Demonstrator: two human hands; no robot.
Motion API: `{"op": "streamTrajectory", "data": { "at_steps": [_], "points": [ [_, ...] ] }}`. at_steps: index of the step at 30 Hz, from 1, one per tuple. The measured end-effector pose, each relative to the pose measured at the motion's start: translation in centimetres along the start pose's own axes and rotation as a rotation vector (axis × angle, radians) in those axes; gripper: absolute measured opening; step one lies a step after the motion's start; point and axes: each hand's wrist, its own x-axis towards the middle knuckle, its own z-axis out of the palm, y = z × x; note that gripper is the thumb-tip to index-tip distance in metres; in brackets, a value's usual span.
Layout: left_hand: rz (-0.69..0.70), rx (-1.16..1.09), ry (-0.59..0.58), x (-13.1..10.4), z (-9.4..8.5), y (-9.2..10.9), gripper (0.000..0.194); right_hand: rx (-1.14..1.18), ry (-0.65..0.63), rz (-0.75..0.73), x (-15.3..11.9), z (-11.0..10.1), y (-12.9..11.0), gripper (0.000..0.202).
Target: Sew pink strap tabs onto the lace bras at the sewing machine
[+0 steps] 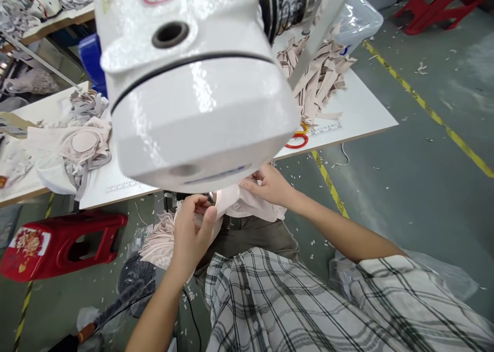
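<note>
A pale pink fabric piece (228, 197) with a lace edge lies across the lap, just below the white head of a sewing machine (204, 115). My right hand (270, 188) pinches its far right part between thumb and fingers. On the left side of the cloth, my left hand (195, 233) has curled fingers with the thumb raised, near a small metal part of the machine; what those fingers hold, if anything, is hidden. A bundle of pink lace pieces (160, 241) hangs to the left of my left hand.
Scissors with red and yellow handles (297, 140) lie at the table edge (363, 105), near a pile of pink strips (316, 76). Bra pieces (83, 143) are on the left. A red stool (62, 244) stands at lower left.
</note>
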Motion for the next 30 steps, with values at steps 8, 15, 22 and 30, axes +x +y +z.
{"op": "streamTrajectory", "data": {
  "at_steps": [8,15,22,30],
  "points": [
    [-0.069,-0.203,-0.535,0.7,-1.3,-0.9,0.037,-0.170,-0.319,-0.127,-6.5,0.8,-3.0,0.046],
    [-0.086,-0.309,-0.411,-2.0,-3.5,-0.5,0.047,0.471,-0.462,0.090,-7.1,6.3,-5.6,0.049],
    [-0.110,0.011,-0.199,-2.8,-3.0,-3.8,0.028,0.960,0.031,0.618,-4.9,12.4,-1.5,0.030],
    [-0.285,-0.361,-0.047,-3.2,4.6,-6.2,0.034,0.126,0.050,0.019,-7.7,12.1,0.5,0.016]
  ]
}}
